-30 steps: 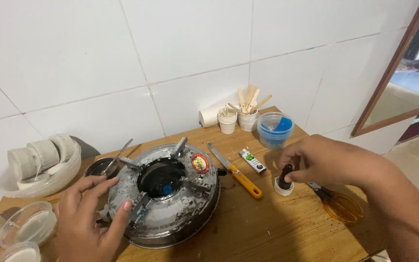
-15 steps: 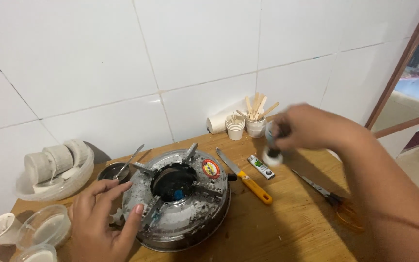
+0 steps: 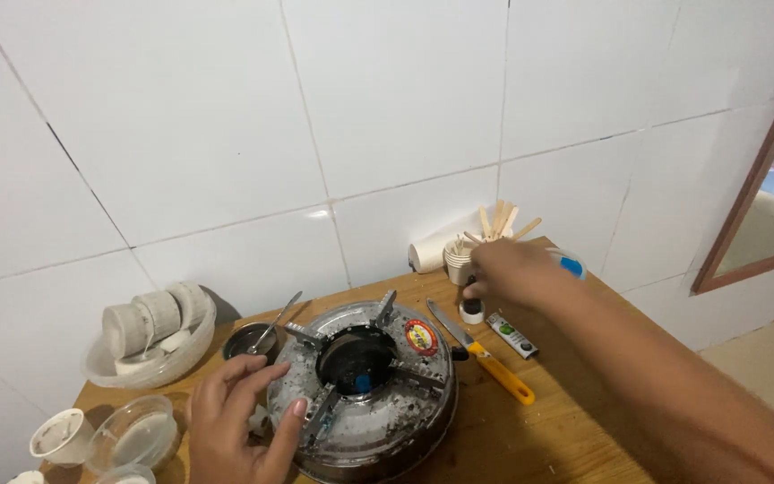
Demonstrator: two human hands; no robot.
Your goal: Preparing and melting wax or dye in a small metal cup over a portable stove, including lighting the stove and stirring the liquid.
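Head view: your left hand [image 3: 239, 421] lies flat and released on the stove's [image 3: 365, 385] left rim. Your right hand [image 3: 508, 269] reaches across the tabletop [image 3: 539, 439], grip pinching a small white cap [image 3: 471, 311] set down between the knife [image 3: 485, 354] and the cups [image 3: 460, 262] by the wall. A lighter [image 3: 512, 336] lies just beside it.

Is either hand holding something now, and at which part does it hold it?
The right hand touches the top of a small white container; a firm hold cannot be told. The left hand holds nothing and rests on the metal stove.
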